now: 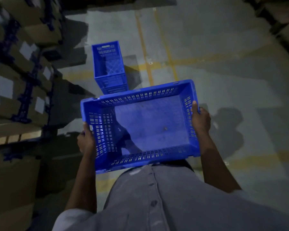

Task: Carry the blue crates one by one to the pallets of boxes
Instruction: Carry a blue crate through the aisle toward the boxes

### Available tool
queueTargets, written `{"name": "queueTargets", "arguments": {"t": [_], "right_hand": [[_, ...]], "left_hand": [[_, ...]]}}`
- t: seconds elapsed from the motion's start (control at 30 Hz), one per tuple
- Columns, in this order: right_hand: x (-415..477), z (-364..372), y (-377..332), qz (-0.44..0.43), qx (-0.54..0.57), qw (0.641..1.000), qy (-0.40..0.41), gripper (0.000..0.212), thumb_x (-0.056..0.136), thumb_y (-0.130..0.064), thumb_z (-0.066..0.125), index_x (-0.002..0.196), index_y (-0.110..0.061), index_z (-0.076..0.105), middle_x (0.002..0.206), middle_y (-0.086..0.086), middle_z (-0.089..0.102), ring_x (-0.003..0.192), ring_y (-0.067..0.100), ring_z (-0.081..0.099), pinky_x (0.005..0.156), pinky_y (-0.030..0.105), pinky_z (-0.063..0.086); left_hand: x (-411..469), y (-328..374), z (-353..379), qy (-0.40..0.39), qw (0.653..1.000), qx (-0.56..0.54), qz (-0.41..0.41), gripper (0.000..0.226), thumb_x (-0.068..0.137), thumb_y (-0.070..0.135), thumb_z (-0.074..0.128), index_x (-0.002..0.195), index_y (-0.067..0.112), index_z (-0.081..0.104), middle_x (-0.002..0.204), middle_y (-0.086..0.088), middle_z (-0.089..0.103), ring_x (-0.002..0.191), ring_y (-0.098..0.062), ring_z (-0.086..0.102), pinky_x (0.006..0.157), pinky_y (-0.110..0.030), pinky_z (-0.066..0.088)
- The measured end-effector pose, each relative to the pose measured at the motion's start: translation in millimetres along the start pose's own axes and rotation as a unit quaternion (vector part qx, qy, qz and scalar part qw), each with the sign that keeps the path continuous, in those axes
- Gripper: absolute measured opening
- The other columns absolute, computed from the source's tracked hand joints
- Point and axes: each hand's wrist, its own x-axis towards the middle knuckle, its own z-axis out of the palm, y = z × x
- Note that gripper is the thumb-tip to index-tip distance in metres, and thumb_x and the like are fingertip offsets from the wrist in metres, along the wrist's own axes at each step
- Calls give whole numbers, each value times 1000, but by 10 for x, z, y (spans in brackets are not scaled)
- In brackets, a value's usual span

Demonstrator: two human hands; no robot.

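The person holds an empty blue crate (140,125) level in front of the waist, its open top facing the camera and its solid floor bare. The left hand (86,139) grips the short left end wall, thumb hooked over the rim and the fingers (80,144) wrapped round the outside. The right hand (200,120) clasps the opposite end wall the same way, thumb lying along the inside of the rim. Both arms reach forward from the short sleeves of a pale buttoned shirt (157,197).

Just beyond the held crate, a stack of blue crates (109,69) stands on the grey concrete floor (223,55), its near side partly hidden by the held crate's far wall; the light is dim, so how many crates are nested there cannot be told, though it looks like at least two. Yellow floor lines (167,52) cross the concrete to the right of the stack. Along the left edge rise cardboard boxes (15,90) with white labels, stacked on a pallet whose wooden slats (10,139) show low on the left, near the left hand.
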Motion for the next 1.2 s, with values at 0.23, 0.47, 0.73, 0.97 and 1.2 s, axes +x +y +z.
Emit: {"name": "queueTargets", "arguments": {"t": [0.23,0.47,0.73,0.97,1.2], "right_hand": [[1476,487,-869,3,27,999,-30,78,101,-87,40,90,-14,66,83,2,69,76,24,66,72,38,46],[3200,874,-2023,-56,-19,994,-86,75,104,-83,38,91,-13,64,89,8,65,83,33,61,73,40,43],[4505,1517,-3685,-149,-37,979,-132,75,103,-86,36,83,-16,53,82,5,62,72,29,58,60,37,36],[5223,2610,-4742,-190,-54,960,-196,78,105,-83,38,93,-10,64,80,4,62,70,23,58,58,34,36],[5724,3657,-5852,-221,-73,941,-247,73,104,-83,41,87,-14,60,82,7,65,68,21,59,59,33,38]], "left_hand": [[434,1144,919,1,998,-7,58,97,96,101,39,88,13,79,81,-8,81,77,-30,79,72,-42,59],[1002,1999,1897,46,999,15,2,113,85,113,26,97,13,78,102,-20,79,95,-43,75,95,-59,61],[1380,2947,2452,143,988,-57,-22,108,90,109,28,80,10,71,87,-18,76,85,-41,76,84,-60,63],[2112,3618,2799,195,977,-75,-47,96,101,98,32,77,12,67,81,-13,73,75,-35,70,75,-48,55],[3059,4193,3061,223,959,-108,-138,97,94,104,31,78,15,67,87,-15,73,82,-41,71,78,-50,54]]}}
